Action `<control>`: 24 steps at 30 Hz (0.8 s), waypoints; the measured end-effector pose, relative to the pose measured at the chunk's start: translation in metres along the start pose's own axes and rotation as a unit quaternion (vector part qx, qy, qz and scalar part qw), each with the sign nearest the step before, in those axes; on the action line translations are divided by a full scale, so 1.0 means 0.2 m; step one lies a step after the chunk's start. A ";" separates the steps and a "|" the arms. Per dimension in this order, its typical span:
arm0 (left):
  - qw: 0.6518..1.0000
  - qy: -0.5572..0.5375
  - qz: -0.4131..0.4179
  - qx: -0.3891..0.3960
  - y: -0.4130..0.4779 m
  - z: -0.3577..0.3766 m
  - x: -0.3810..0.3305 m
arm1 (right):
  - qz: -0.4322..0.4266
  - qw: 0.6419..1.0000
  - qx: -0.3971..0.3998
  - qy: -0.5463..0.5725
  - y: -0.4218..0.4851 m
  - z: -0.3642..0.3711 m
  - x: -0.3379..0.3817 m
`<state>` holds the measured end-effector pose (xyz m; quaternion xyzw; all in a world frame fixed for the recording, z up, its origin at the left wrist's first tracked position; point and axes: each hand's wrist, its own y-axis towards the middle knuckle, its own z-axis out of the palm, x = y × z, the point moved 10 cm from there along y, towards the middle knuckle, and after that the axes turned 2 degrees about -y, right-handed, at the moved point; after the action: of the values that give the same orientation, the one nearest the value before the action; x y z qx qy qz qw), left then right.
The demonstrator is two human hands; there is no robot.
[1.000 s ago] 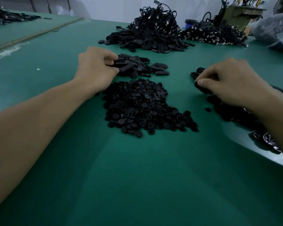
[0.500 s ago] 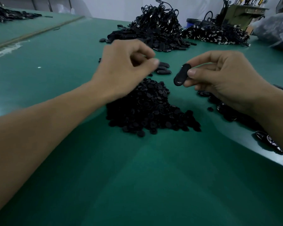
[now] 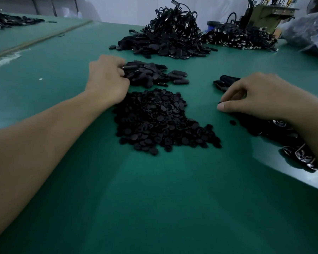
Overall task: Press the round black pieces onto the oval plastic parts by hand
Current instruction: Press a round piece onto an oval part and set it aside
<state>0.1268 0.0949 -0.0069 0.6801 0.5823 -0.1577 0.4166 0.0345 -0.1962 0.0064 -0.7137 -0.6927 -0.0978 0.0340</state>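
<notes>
A heap of small round black pieces [image 3: 160,121] lies on the green table in the middle. Just behind it is a smaller pile of oval plastic parts [image 3: 154,74]. My left hand [image 3: 106,79] reaches into the left edge of that pile, its fingers curled round an oval part there. My right hand [image 3: 261,96] is low over the right-hand pile of dark parts [image 3: 272,131]. Its thumb and forefinger pinch a black oval part of which only a thin edge shows. One round piece [image 3: 232,122] lies loose beside that pile.
A big heap of black parts and cables [image 3: 169,39] stands at the back, with a second heap [image 3: 240,37] to its right. A machine [image 3: 264,13] and plastic bags [image 3: 308,32] are at the far right. The table edge [image 3: 264,167] curves past my right forearm.
Both hands were raised and close together half a second ago, the right one holding an oval part up. Now the left has dropped to the oval pile and the right to the right-hand pile.
</notes>
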 end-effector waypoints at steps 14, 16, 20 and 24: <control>0.991 -0.057 0.122 -0.022 -0.07 -0.02 -0.17 | -0.001 0.951 -0.154 0.267 0.01 -0.09 -0.04; 0.988 -0.055 0.145 -0.021 -0.10 -0.02 -0.23 | 0.000 0.933 -0.138 0.331 0.03 -0.07 -0.05; 0.982 -0.079 0.173 -0.009 -0.17 -0.01 -0.33 | -0.025 0.898 -0.102 0.427 0.03 -0.05 0.01; 0.976 -0.102 0.194 0.016 -0.23 0.02 -0.41 | -0.038 0.869 -0.061 0.490 0.01 -0.02 0.09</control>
<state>0.0630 0.0377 0.0306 0.7669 0.3911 -0.1519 0.4856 0.0367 -0.1798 0.0129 -0.5478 -0.6065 -0.4785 0.3212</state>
